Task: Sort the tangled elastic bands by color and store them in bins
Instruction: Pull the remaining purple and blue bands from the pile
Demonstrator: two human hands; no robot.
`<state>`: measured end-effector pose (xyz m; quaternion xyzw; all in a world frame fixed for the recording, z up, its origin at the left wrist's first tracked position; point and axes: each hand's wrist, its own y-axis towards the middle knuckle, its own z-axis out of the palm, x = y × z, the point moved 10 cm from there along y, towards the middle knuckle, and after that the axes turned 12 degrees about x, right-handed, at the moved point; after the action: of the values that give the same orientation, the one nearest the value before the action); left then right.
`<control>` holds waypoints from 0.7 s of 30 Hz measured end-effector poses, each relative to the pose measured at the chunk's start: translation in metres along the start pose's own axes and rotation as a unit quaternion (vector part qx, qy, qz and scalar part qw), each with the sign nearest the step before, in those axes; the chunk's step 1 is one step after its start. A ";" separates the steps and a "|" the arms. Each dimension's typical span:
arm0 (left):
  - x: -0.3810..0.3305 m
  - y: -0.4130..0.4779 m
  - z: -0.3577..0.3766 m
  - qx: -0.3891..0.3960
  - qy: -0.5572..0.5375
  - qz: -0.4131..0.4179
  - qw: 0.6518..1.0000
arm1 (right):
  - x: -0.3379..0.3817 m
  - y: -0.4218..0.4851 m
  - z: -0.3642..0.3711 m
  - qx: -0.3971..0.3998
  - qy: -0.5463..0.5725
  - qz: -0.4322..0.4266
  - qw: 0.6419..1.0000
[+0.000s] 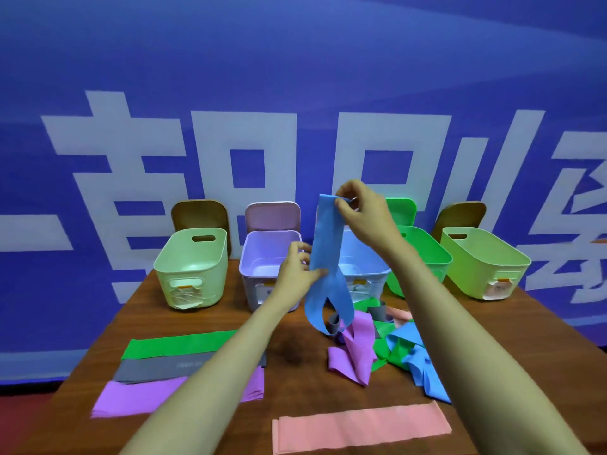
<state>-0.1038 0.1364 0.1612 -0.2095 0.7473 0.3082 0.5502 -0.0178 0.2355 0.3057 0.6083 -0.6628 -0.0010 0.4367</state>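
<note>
Right hand (361, 211) is pinching the top end of the blue band (323, 257) btwn thumb & fingertips, holding it up over the back-middle of the desk (295, 356), in front of the pale blue bin (364, 280). Left hand (294, 274) is pinching the band approx halfway down, thumb on the near face. Its two tails are hanging just above the tangled pile (377, 336), right of desk centre. A grey loop (334, 321) is sitting btwn the tails; can't tell if it's hooked on.

Band is draping w/ no stiffness, so prob. thin, light, floppy, stretchy. Best hold: the flat end, pinched across its width, w/ the other hand feeding it out lower down. Yanking risks stretching it & dragging the pile along.
</note>
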 end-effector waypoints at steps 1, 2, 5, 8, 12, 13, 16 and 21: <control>0.011 -0.002 0.004 0.010 0.008 -0.015 1.000 | 0.003 0.004 -0.006 -0.009 -0.003 0.004 1.000; 0.024 -0.003 0.007 0.023 0.017 -0.029 0.999 | 0.005 0.007 -0.011 -0.014 -0.001 0.008 1.000; 0.052 -0.011 0.008 0.056 0.068 -0.068 0.994 | 0.006 0.009 -0.018 -0.020 0.004 0.013 1.000; 0.060 -0.018 -0.003 0.012 -0.040 -0.098 0.994 | -0.003 0.008 -0.013 -0.007 0.006 0.027 1.000; 0.040 -0.020 0.001 0.034 -0.273 -0.087 0.957 | -0.025 0.005 0.004 0.023 -0.028 0.063 0.997; 0.034 -0.021 0.003 0.050 -0.291 -0.080 0.952 | -0.031 0.004 0.005 0.020 -0.028 0.072 0.997; 0.044 -0.030 0.000 0.065 -0.193 -0.114 0.972 | -0.046 0.003 0.001 -0.008 -0.019 0.107 0.994; 0.092 -0.045 0.007 0.122 -0.001 -0.163 0.979 | -0.046 0.007 -0.004 -0.023 -0.002 0.118 0.993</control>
<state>-0.0977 0.1115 0.0620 -0.2594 0.7346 0.1213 0.6151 -0.0267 0.2767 0.2846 0.5160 -0.7305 0.0342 0.4460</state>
